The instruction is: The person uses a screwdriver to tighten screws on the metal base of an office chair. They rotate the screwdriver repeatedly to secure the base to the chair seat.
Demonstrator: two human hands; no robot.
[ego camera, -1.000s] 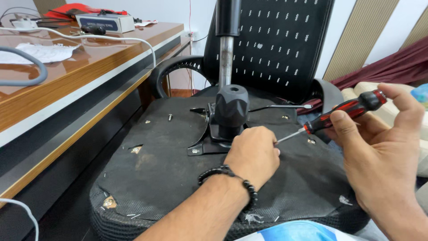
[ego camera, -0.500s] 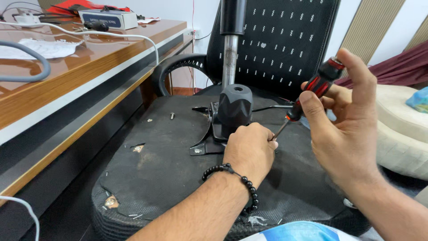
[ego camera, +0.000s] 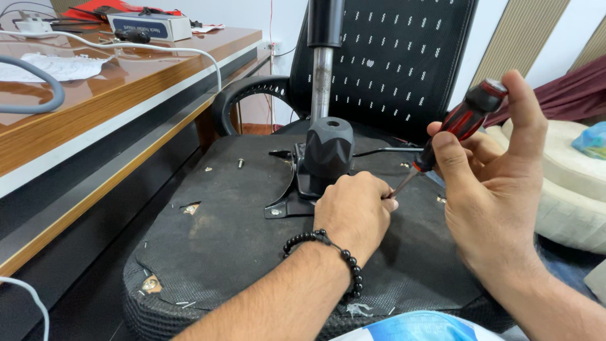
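Head view of an office chair turned upside down, its seat underside [ego camera: 252, 252] facing up and covered in black fabric. At the middle of the underside stands the black mechanism housing [ego camera: 328, 151], bolted to a metal base plate [ego camera: 287, 205]; the gas-lift column [ego camera: 322, 76] rises from it, bright metal below and black above. The perforated black backrest [ego camera: 404, 57] stands behind, and one curved armrest [ego camera: 243, 95] shows at the left.

The left hand [ego camera: 353, 211], a black bead bracelet [ego camera: 328, 252] at its wrist, rests knuckles-up on the underside just right of the housing, fingers curled inward and pressed together around the tip end of the tool; whatever lies beneath them is hidden. The right hand [ego camera: 489, 170] holds a screwdriver [ego camera: 451, 129] with a red-and-black handle, fingers wrapped round the grip and the thumb set against the butt end. The tool slants down and to the left, its thin steel shaft meeting the fingers of the left hand.

A loose screw [ego camera: 240, 163] stands on the fabric left of the housing, and a thin black lever [ego camera: 385, 151] runs from the housing to the right. At the left stands a wooden desk [ego camera: 126, 107] with a white cable [ego camera: 158, 49] trailing over it, and a grey box [ego camera: 148, 25] at its far end. A cream cushion [ego camera: 568, 202] lies at the right edge.
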